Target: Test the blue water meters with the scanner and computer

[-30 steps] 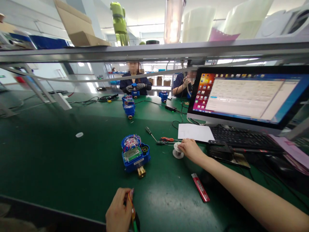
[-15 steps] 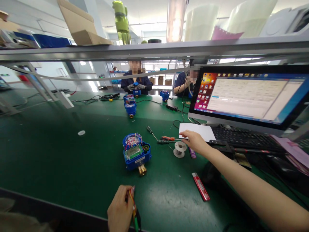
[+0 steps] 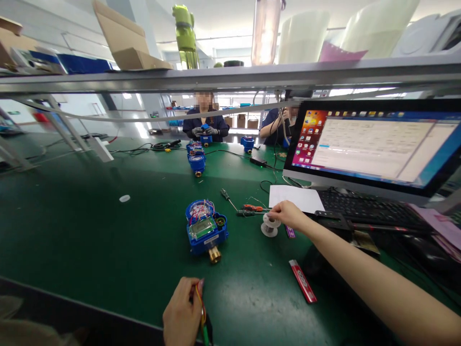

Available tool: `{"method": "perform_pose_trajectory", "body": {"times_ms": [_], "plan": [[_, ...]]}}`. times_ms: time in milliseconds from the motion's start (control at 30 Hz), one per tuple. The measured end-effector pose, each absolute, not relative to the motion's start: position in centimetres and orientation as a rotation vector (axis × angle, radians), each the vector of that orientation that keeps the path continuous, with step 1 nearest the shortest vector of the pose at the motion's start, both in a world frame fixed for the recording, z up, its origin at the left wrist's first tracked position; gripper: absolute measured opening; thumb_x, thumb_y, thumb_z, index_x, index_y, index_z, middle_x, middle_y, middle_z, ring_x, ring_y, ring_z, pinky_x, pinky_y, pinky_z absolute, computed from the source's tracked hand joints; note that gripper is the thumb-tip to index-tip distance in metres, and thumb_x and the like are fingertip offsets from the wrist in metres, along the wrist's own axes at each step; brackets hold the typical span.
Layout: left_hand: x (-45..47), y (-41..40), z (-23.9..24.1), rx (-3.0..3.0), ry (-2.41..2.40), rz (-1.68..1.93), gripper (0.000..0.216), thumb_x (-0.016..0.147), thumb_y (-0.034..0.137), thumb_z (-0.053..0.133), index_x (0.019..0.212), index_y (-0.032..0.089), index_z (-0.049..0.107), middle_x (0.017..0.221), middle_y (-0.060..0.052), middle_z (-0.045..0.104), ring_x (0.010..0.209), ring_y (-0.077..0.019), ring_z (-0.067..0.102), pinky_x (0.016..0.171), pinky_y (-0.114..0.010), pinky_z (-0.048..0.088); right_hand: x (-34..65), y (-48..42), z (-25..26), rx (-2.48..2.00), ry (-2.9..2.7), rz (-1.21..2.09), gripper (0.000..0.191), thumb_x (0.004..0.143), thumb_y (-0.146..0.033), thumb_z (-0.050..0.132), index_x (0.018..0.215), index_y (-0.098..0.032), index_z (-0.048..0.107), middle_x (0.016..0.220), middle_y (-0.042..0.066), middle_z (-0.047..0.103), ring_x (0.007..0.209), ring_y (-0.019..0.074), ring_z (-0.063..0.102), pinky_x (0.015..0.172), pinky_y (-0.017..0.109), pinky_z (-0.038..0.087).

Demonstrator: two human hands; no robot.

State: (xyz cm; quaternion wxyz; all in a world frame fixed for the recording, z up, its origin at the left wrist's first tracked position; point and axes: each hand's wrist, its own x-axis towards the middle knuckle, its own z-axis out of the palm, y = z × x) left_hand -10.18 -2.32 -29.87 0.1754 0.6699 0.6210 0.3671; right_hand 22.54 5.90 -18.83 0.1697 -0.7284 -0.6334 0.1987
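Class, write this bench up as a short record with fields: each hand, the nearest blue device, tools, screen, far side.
Left hand: holds thin coloured wires
Right hand: fingers at the top of a spool
Nearest blue device: open, on the green table
Tools: screwdrivers, left of the right hand
Screen: lit, behind the keyboard
Far side: a co-worker with gloved hands at another blue device

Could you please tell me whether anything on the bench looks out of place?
Possibly the white disc: it lies by itself on the green tabletop, away from the wire spool. No spill shows.
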Motion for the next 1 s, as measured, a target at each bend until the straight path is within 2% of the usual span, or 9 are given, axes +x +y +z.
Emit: {"method": "perform_pose_trajectory", "body": {"times_ms": [100,267,467,700,867,1000], "plan": [[-10.4,-2.3,-29.9,1.915,1.753,1.014,0.041,0.083,0.060,0.035,0.075,0.025,0.055,0.070,0.004,0.058,0.066,-0.0118,0.057,0.058,-0.021,0.041,23.4,5.6,-20.4,-2.008,-1.615,0.757,0.027,0.076,-0.031,0.054,0.082,-0.010,0.069,0.072,0.005,0.065,0.067,0.0096,0.058,0.060,0.017,0.041],[-10.1,-2.6,-29.3,1.891,1.767,1.047,0.043,0.084,0.060,0.031,0.075,0.025,0.055,0.069,0.003,0.057,0.063,-0.0128,0.056,0.061,-0.023,0.041,23.7,5.5,-21.1,-1.900,-1.381,0.829,0.026,0.078,-0.022,0.051,0.094,-0.005,0.061,0.076,0.008,0.065,0.064,0.0080,0.058,0.063,0.016,0.045],[-10.1,-2.5,-29.3,1.924,1.753,1.053,0.042,0.084,0.058,0.034,0.073,0.024,0.055,0.067,0.003,0.056,0.063,-0.0119,0.056,0.059,-0.021,0.040,23.4,4.9,-20.4,-1.844,-1.341,0.950,0.032,0.084,-0.030,0.042,0.089,-0.005,0.062,0.084,0.011,0.065,0.065,0.0071,0.058,0.060,0.016,0.045],[-10.0,-2.5,-29.4,1.915,1.738,1.073,0.043,0.084,0.059,0.034,0.074,0.024,0.055,0.068,0.003,0.057,0.063,-0.0120,0.056,0.059,-0.021,0.040,23.3,5.1,-21.5,-2.013,-1.476,0.729,0.025,0.074,-0.031,0.052,0.072,-0.009,0.065,0.061,0.004,0.061,0.054,0.0063,0.052,0.054,0.016,0.037],[-9.8,-2.6,-29.4,1.939,1.730,1.151,0.045,0.084,0.061,0.033,0.073,0.023,0.055,0.066,0.002,0.056,0.062,-0.0123,0.056,0.058,-0.022,0.040,22.6,5.3,-20.4,-2.128,-1.622,0.542,0.021,0.075,-0.023,0.048,0.078,-0.014,0.067,0.064,0.002,0.063,0.060,0.0072,0.057,0.060,0.016,0.038],[-9.9,-2.5,-29.4,1.948,1.694,1.150,0.043,0.085,0.059,0.034,0.074,0.023,0.055,0.067,0.002,0.057,0.062,-0.0127,0.056,0.058,-0.022,0.040,21.8,5.2,-19.9,-2.251,-1.762,0.364,0.024,0.077,-0.025,0.048,0.076,-0.013,0.069,0.075,0.007,0.064,0.074,0.0126,0.059,0.064,0.019,0.037]]}}
